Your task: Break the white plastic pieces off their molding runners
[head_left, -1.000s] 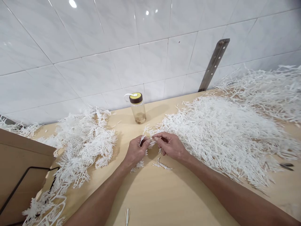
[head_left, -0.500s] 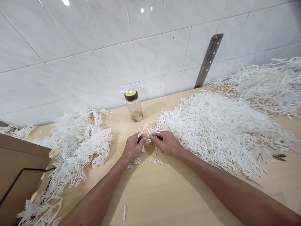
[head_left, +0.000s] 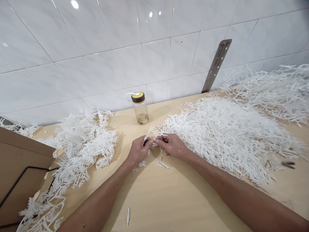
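- Left hand (head_left: 138, 150) pinches white strands (head_left: 146, 138) between thumb and forefinger at the center of the frame; the strands rise just above its fingertips;
- Right hand (head_left: 174, 147) grips the same strands from the other side, its fingertips close to or touching the left's, which cannot be told;
- Large white pile (head_left: 227, 138) spreads across the right of the frame, beside the right hand; smaller heap (head_left: 84, 145) lies at left; clear bottle (head_left: 141, 111) stands upright above the hands.

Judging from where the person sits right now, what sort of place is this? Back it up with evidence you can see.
Probably a small workroom for handwork: a pale wooden tabletop bears large heaps of white branching strands, both hands pinch a few, and a tiled wall stands behind.
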`<act>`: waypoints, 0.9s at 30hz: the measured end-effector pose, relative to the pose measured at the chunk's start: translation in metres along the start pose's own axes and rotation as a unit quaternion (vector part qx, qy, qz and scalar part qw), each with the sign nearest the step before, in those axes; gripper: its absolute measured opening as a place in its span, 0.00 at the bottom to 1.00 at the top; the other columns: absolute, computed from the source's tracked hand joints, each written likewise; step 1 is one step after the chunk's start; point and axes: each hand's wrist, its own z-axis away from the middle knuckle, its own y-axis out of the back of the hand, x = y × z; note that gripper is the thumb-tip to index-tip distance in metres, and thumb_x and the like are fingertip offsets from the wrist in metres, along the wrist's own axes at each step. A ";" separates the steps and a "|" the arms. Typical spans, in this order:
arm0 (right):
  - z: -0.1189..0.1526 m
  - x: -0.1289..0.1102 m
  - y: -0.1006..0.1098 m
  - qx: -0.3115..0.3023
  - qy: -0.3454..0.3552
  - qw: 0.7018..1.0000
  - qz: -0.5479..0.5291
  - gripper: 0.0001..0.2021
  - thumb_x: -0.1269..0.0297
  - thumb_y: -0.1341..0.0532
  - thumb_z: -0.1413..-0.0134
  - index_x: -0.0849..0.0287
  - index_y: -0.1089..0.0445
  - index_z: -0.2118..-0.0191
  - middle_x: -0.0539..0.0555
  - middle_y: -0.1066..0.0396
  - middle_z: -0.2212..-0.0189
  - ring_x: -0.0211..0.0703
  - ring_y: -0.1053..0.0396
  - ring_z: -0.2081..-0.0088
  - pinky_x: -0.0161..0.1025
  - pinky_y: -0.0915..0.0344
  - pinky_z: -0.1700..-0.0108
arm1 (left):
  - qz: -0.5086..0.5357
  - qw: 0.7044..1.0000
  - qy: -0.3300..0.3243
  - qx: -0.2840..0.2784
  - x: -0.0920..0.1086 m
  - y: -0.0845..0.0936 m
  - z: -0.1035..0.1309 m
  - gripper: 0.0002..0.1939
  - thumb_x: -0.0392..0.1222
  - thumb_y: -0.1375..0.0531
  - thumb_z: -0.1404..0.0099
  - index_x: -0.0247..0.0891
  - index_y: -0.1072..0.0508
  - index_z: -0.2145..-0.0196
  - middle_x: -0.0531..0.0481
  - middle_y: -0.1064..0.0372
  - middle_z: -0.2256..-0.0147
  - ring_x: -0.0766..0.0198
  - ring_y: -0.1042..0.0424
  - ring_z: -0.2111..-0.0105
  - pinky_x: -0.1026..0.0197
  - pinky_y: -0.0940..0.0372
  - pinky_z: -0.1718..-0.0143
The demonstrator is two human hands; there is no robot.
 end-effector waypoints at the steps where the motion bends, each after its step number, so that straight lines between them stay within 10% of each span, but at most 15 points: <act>1: 0.000 0.000 0.000 -0.001 0.005 1.000 -0.001 0.12 0.55 0.40 0.45 0.59 0.28 0.66 0.45 0.36 0.82 0.33 0.37 0.86 0.30 0.40 0.83 | 0.003 1.000 -0.001 0.001 0.000 0.000 0.000 0.16 0.51 0.43 0.36 0.35 0.25 0.70 0.53 0.35 0.76 0.66 0.39 0.74 0.64 0.44 0.71; 27: -0.001 0.004 -0.001 -0.005 0.015 1.000 -0.020 0.10 0.58 0.42 0.44 0.58 0.33 0.69 0.44 0.37 0.80 0.33 0.37 0.86 0.31 0.40 0.82 | -0.025 1.000 -0.009 -0.012 0.004 0.002 0.003 0.12 0.47 0.43 0.36 0.36 0.26 0.69 0.53 0.33 0.76 0.65 0.37 0.75 0.64 0.42 0.71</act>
